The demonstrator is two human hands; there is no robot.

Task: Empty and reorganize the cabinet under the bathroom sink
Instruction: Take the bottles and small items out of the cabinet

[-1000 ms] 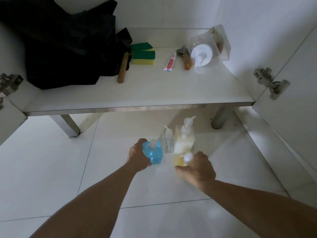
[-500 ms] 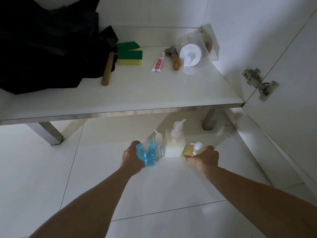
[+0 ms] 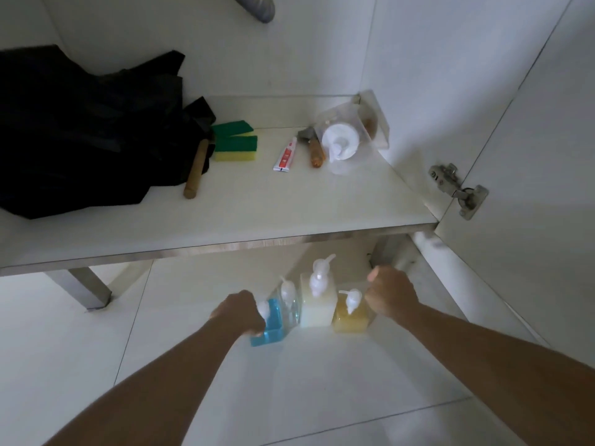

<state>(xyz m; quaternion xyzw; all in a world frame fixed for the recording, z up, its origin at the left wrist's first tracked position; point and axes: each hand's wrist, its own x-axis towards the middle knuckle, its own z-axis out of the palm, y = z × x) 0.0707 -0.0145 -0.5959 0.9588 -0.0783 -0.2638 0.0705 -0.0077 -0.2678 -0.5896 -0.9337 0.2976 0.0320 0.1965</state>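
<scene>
Floor tile (image 3: 193, 365): blue bottle (image 3: 269, 326) in L fingers (image 3: 257, 333).

Five pump bottles (image 3: 317, 299) — two sponges (image 3: 235, 147).

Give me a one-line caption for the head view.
Left hand grips blue pump bottle in a floor row; right hand beside yellow bottle.
</scene>
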